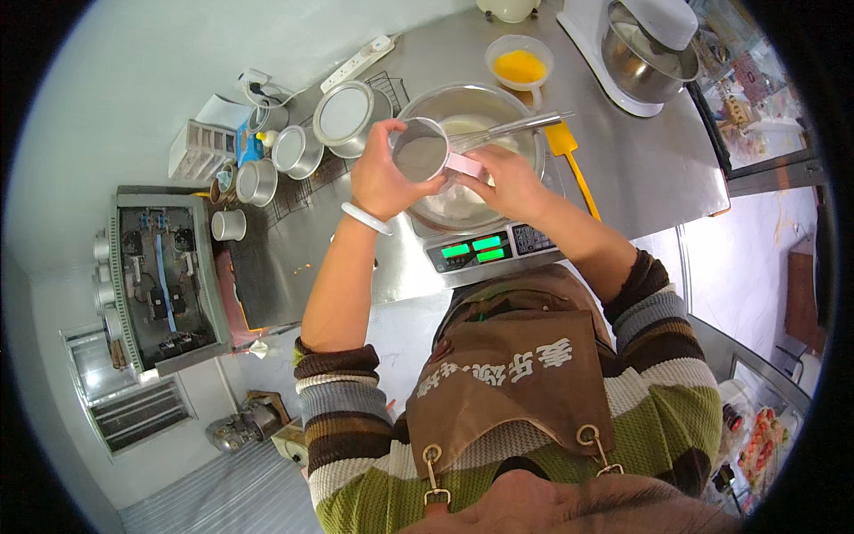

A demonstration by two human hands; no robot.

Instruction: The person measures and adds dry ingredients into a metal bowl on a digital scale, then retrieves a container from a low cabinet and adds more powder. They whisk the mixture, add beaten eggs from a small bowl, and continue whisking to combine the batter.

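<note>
A cup-shaped flour sifter with a pink handle is held over a large steel mixing bowl. My left hand, with a white bangle at the wrist, wraps the sifter's side. My right hand grips its pink handle. A wire whisk leans in the bowl, its handle over the right rim. Pale batter or powder, partly hidden by my hands, lies in the bowl. Under the bowl is a digital kitchen scale with lit green displays. A yellow spatula lies right of the bowl.
A white bowl of yellow mixture stands behind the mixing bowl. A stand mixer is at the back right. Round metal cake tins, a wire rack and a power strip are along the wall at left. An open-topped appliance stands farther left.
</note>
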